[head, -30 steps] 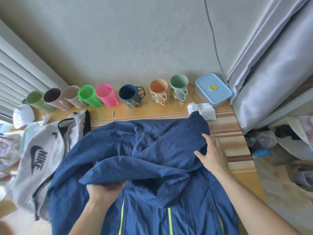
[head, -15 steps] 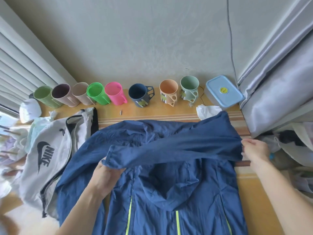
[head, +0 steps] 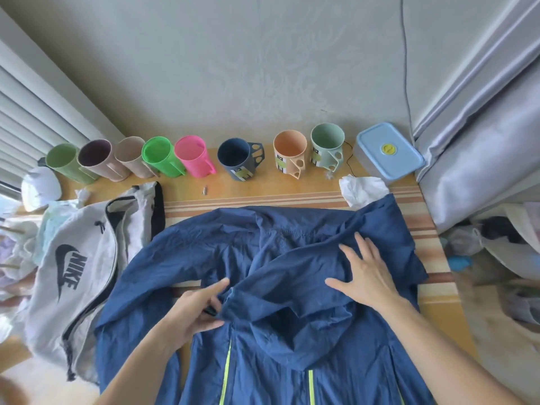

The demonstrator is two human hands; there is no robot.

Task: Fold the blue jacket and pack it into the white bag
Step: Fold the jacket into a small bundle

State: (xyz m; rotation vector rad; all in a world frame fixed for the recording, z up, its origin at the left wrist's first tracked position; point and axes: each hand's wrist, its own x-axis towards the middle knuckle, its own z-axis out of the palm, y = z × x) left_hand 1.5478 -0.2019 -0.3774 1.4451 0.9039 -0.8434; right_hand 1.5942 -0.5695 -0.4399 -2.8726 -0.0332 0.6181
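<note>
While the thin, crinkled navy-blue nylon jacket (head: 292, 287) with its lime-yellow zip lies spread front-up across the striped wooden table (head: 292, 197), the fold is only in its early stage: a sleeve is laid leftward across the chest, and nothing is packed. Off to the left, touching the jacket's edge, lies the white fabric bag (head: 79, 276) with the black logo, its black zip gaping open. Look at the right hand (head: 365, 273), fingers spread and flat, pressing the sleeve near the right shoulder. And the left hand (head: 195, 311) pinches the sleeve's cuff end between thumb and fingers at centre. Next, I'd say, the cuff wants laying flat and smoothing, then the other side folding in.
</note>
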